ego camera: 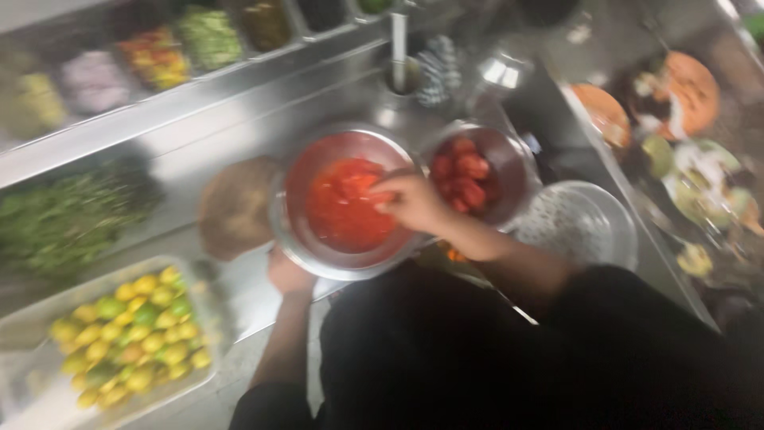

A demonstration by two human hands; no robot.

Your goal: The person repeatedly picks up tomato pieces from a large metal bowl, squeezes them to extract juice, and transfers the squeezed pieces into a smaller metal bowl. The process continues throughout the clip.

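A steel bowl (296, 239) of crushed red tomato pulp sits in the middle of the steel counter. My right hand (410, 201) reaches into it from the right, its fingers closed in the pulp. My left hand (288, 272) grips the bowl's near rim from below. Just to the right stands a second steel bowl (509, 155) with whole peeled red tomatoes. The picture is blurred, so I cannot see what the right fingers hold.
A tray (32, 318) of small yellow and green fruits lies at lower left, leafy greens (68, 215) above it. A brown round board (235, 207) is left of the bowl, a perforated colander (581, 223) to the right. Inset containers (159, 56) line the back; plated food (676, 95) at far right.
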